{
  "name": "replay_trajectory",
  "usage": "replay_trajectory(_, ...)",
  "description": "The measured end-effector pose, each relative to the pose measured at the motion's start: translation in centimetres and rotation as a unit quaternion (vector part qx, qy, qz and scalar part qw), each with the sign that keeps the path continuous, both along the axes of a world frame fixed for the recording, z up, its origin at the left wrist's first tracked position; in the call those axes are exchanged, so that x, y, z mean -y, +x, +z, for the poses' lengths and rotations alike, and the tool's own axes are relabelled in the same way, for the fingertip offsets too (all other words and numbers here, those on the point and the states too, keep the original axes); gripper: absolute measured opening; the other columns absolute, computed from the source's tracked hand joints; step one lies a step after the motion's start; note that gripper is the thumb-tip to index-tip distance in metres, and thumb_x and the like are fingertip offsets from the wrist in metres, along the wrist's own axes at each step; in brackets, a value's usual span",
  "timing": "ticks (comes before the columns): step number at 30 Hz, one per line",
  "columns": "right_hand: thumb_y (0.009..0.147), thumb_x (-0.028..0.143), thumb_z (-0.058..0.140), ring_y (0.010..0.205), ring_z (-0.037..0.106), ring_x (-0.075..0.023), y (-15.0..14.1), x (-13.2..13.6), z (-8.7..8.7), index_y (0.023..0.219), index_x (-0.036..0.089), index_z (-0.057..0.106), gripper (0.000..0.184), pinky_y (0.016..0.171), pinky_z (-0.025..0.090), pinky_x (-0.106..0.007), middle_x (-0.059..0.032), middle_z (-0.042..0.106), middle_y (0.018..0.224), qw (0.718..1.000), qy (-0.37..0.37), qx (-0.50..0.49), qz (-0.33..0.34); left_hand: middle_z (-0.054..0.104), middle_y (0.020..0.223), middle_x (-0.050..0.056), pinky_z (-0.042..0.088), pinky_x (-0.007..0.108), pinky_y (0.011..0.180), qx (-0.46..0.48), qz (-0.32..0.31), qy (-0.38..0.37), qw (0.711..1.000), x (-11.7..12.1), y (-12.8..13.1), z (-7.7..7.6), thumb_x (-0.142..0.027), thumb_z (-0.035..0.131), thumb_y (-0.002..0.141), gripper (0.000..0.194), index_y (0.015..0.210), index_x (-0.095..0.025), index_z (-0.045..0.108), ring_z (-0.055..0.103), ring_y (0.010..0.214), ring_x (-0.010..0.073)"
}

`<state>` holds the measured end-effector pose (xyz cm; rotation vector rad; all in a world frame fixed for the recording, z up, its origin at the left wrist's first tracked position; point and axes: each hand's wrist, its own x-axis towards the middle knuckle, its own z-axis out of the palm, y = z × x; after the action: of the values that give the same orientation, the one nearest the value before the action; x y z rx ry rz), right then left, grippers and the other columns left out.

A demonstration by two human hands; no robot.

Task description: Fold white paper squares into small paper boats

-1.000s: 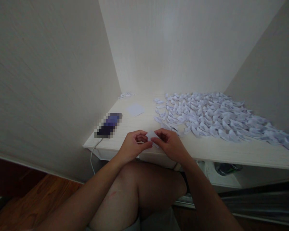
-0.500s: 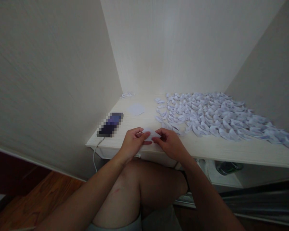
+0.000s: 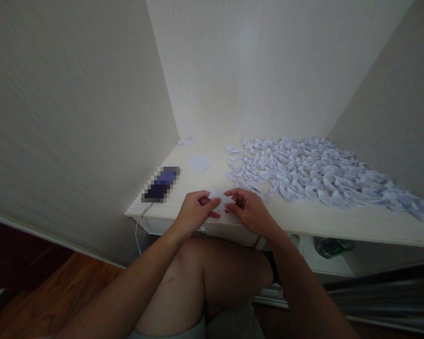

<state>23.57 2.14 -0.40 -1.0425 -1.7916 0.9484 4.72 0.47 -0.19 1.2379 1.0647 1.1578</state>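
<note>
Left hand (image 3: 195, 211) and right hand (image 3: 250, 212), both mine, pinch opposite ends of a small white paper (image 3: 220, 200) near the front edge of the table (image 3: 349, 221); its long axis runs left to right. Pale panels (image 3: 254, 75) enclose three sides. Below, an open compartment (image 3: 334, 267) holds a dark green container (image 3: 334, 248).

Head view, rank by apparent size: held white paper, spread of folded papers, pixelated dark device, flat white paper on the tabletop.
1. Spread of folded papers
2. Pixelated dark device
3. Unsure, not ranked: flat white paper and held white paper; they look alike, and the held one is nearer and partly covered.
</note>
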Motion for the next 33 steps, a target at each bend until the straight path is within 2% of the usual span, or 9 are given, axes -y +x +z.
replay_trajectory(3, 0.079, 0.018, 0.069, 0.065, 0.056, -0.0142, 0.2, 0.0, 0.2, 0.112, 0.02, 0.068, 0.033, 0.063, 0.047, -0.028, 0.0026, 0.058, 0.073, 1.0, -0.01, -0.013, 0.017, 0.071, 0.072, 0.004, 0.064, 0.03, 0.062, 0.021, 0.012, -0.011, 1.0, 0.1, 0.1, 0.3, -0.044, 0.084, 0.071, 0.036, 0.077, -0.011, 0.072, 0.069, 0.063, 0.0156)
replay_trajectory(5, 0.078, 0.018, 0.071, 0.07, 0.061, -0.0153, 0.2, 0.0, 0.1, 0.129, 0.021, 0.06, 0.052, 0.067, 0.052, -0.03, 0.0016, 0.063, 0.079, 0.998, -0.024, -0.044, 0.045, 0.072, 0.074, 0.005, 0.064, 0.031, 0.062, 0.053, 0.029, -0.022, 0.998, 0.1, 0.2, 0.7, -0.043, 0.086, 0.067, 0.036, 0.075, -0.01, 0.072, 0.068, 0.064, 0.0157)
replay_trajectory(8, 0.077, 0.016, 0.073, 0.088, 0.067, -0.0186, 0.0, 0.2, -0.2, 0.146, 0.028, 0.047, 0.074, 0.076, 0.057, -0.034, -0.0065, 0.067, 0.113, 0.997, 0.018, -0.059, 0.049, 0.071, 0.074, 0.006, 0.063, 0.029, 0.058, 0.097, 0.052, -0.045, 0.993, -0.1, 0.3, 1.2, -0.042, 0.088, 0.064, 0.037, 0.074, -0.01, 0.072, 0.066, 0.063, 0.0148)
replay_trajectory(11, 0.08, 0.014, 0.071, 0.118, 0.061, -0.0253, -0.5, 0.5, -0.5, 0.129, 0.03, 0.065, 0.052, 0.091, 0.056, -0.041, -0.0095, 0.058, 0.139, 0.99, 0.142, -0.009, -0.008, 0.069, 0.074, 0.006, 0.06, 0.026, 0.055, 0.111, 0.047, -0.074, 0.99, -0.3, 0.5, 1.5, -0.037, 0.088, 0.062, 0.034, 0.074, -0.009, 0.072, 0.064, 0.061, 0.0131)
replay_trajectory(13, 0.085, 0.013, 0.065, 0.124, 0.059, -0.0267, -0.8, 0.8, -0.7, 0.109, 0.028, 0.075, 0.031, 0.1, 0.052, -0.046, -0.009, 0.062, 0.136, 0.977, 0.208, 0.019, -0.043, 0.067, 0.072, 0.005, 0.058, 0.024, 0.052, 0.113, 0.041, -0.091, 0.989, -0.4, 0.6, 1.6, -0.034, 0.088, 0.062, 0.032, 0.074, -0.009, 0.071, 0.063, 0.059, 0.0123)
replay_trajectory(16, 0.09, 0.016, 0.062, 0.112, 0.065, -0.0259, -1.0, 1.1, -0.5, 0.093, 0.025, 0.077, 0.018, 0.101, 0.049, -0.046, -0.0087, 0.073, 0.118, 0.967, 0.241, 0.017, -0.083, 0.066, 0.073, 0.003, 0.058, 0.026, 0.056, 0.135, 0.039, -0.092, 0.986, -0.3, 0.6, 1.6, -0.036, 0.087, 0.065, 0.033, 0.077, -0.012, 0.068, 0.065, 0.064, 0.0145)
replay_trajectory(21, 0.09, 0.032, 0.066, 0.079, 0.069, -0.021, -0.8, 1.0, 0.5, 0.086, 0.022, 0.074, 0.014, 0.077, 0.053, -0.035, -0.0051, 0.076, 0.084, 0.991, 0.087, -0.068, -0.081, 0.073, 0.106, 0.007, 0.058, 0.03, 0.085, 0.12, 0.033, 0.033, 0.992, 0.0, 0.6, 1.4, -0.032, 0.089, 0.068, 0.042, 0.103, -0.017, 0.071, 0.069, 0.095, 0.017)
replay_trajectory(26, 0.083, 0.039, 0.07, 0.067, 0.064, -0.0169, -0.7, 0.5, 1.1, 0.079, 0.02, 0.072, 0.02, 0.066, 0.049, -0.029, -0.0019, 0.072, 0.072, 0.988, -0.037, -0.147, -0.035, 0.075, 0.075, 0.004, 0.058, 0.028, 0.068, 0.092, 0.055, 0.064, 0.992, -0.1, 1.0, 1.4, -0.035, 0.088, 0.068, 0.032, 0.086, -0.014, 0.072, 0.07, 0.066, 0.0153)
replay_trajectory(33, 0.083, 0.046, 0.069, 0.061, 0.06, -0.016, -1.3, 0.3, 0.9, 0.079, 0.018, 0.075, 0.028, 0.058, 0.044, -0.027, -0.0027, 0.07, 0.069, 0.989, -0.077, -0.107, -0.06, 0.073, 0.075, 0.004, 0.059, 0.027, 0.061, 0.121, 0.082, 0.029, 0.989, 0.0, 0.9, 1.7, -0.034, 0.09, 0.065, 0.032, 0.084, -0.012, 0.076, 0.068, 0.064, 0.0141)
